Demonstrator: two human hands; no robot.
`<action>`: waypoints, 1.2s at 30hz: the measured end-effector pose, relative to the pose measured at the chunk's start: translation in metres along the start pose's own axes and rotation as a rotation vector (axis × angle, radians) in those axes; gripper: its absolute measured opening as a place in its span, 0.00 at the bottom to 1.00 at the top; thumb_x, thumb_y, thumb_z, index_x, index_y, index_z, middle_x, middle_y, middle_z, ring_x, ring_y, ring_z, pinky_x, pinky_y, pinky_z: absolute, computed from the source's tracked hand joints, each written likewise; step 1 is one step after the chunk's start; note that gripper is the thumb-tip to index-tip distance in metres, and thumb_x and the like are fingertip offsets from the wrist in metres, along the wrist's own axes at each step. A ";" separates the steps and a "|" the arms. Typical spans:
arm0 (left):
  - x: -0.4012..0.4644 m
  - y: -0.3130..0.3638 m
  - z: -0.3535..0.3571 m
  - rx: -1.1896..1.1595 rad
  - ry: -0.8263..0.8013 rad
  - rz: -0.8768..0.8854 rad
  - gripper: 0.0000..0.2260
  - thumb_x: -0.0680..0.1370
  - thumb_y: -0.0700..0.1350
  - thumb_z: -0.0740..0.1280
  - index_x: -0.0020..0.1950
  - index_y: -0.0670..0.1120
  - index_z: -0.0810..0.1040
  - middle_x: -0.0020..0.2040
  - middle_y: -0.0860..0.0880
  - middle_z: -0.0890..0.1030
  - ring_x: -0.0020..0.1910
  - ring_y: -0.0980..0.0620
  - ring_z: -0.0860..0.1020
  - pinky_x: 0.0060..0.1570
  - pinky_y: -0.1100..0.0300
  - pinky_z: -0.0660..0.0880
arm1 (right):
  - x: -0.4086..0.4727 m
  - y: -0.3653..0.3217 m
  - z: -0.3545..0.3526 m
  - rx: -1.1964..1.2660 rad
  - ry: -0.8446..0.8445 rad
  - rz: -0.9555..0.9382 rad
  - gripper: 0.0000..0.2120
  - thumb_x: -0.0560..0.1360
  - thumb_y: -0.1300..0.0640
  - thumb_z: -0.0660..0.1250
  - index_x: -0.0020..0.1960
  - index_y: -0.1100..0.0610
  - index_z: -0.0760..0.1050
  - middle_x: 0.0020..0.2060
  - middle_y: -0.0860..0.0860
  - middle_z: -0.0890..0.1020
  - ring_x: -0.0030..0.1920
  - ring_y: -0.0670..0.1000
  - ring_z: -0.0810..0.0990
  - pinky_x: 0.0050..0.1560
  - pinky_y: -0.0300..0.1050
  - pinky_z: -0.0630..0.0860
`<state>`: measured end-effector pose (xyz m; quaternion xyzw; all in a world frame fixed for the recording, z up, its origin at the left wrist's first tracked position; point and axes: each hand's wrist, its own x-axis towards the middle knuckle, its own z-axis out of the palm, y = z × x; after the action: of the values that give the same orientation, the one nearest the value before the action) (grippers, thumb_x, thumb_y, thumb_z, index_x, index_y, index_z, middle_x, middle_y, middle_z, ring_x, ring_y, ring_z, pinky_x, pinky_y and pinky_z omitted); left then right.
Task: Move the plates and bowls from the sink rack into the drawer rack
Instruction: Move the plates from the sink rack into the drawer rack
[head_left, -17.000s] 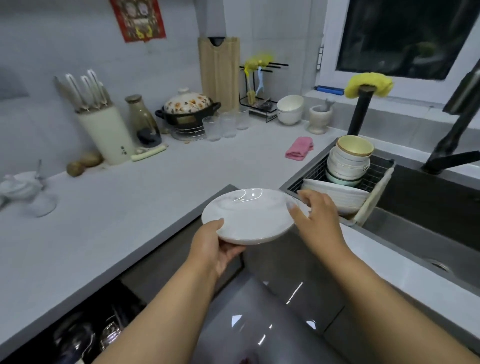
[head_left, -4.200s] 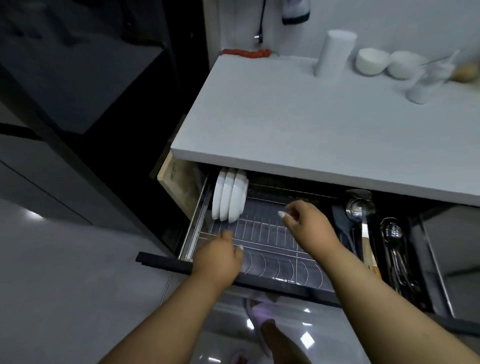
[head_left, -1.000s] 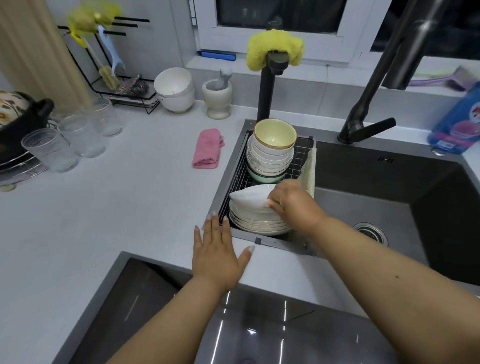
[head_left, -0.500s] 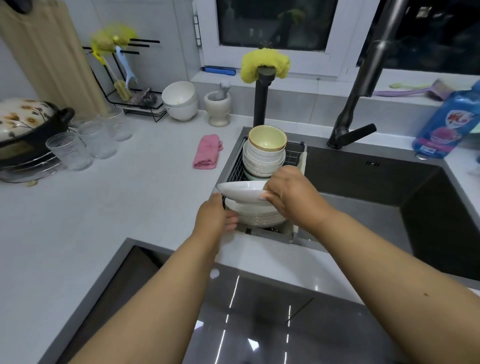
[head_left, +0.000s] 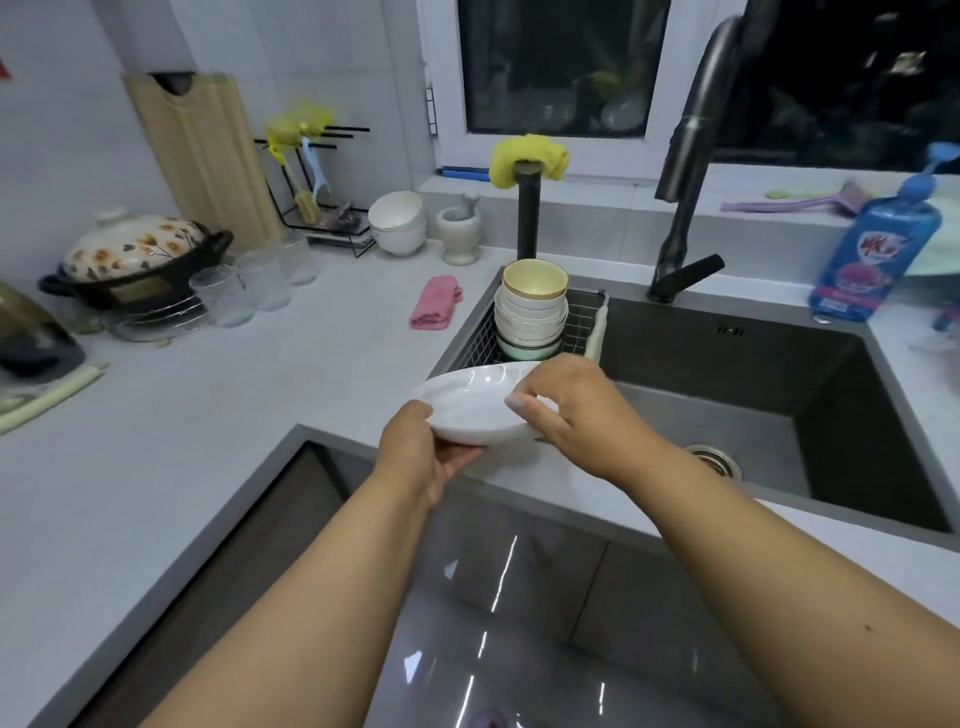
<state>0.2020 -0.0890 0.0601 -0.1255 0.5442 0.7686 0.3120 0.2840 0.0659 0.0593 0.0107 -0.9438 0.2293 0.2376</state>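
White plate (head_left: 475, 402) is off the sink rack (head_left: 576, 325), held in the air over the front edge of the table (head_left: 260, 410), just in front of the rack. Bowl stack (head_left: 531, 312) sits upright in the rack behind it.

Handling, as a judgement: glazed ceramic, stiff, brittle, probably slick and possibly wet; moderate weight. Rim is the place to take it, at two opposite points, thumb on top and fingers under. A one-handed carry risks slip or a chip against the table edge.

Grip state: left hand (head_left: 415, 452) wraps the near-left rim, fingers curled under the base, thumb at the edge. Right hand (head_left: 566, 402) pinches the right rim, thumb on the upper face, other fingers hidden beneath. Both closed on the plate, which tilts slightly. Drawer rack not in view.
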 end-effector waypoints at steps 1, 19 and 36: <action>-0.009 -0.004 -0.004 -0.009 0.013 0.011 0.11 0.80 0.41 0.53 0.58 0.41 0.71 0.53 0.38 0.79 0.52 0.38 0.79 0.47 0.43 0.78 | -0.007 -0.004 -0.001 0.019 0.042 0.061 0.24 0.76 0.39 0.52 0.45 0.54 0.80 0.42 0.46 0.81 0.46 0.48 0.74 0.53 0.45 0.67; -0.187 -0.047 -0.145 -0.138 0.372 0.269 0.18 0.83 0.54 0.53 0.49 0.46 0.77 0.40 0.47 0.84 0.41 0.48 0.83 0.33 0.54 0.80 | -0.064 -0.148 0.047 1.097 -0.214 0.830 0.14 0.80 0.52 0.56 0.55 0.57 0.76 0.46 0.57 0.82 0.43 0.56 0.80 0.34 0.47 0.79; -0.351 -0.106 -0.366 -0.294 0.769 0.233 0.21 0.82 0.58 0.55 0.55 0.43 0.77 0.49 0.41 0.84 0.46 0.43 0.84 0.41 0.50 0.82 | -0.140 -0.394 0.135 1.118 -0.700 0.562 0.15 0.75 0.58 0.56 0.56 0.56 0.78 0.47 0.57 0.84 0.45 0.58 0.83 0.33 0.48 0.79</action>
<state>0.4856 -0.5221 0.0290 -0.3836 0.5163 0.7653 -0.0239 0.3997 -0.3577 0.0587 -0.0399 -0.6731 0.7141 -0.1882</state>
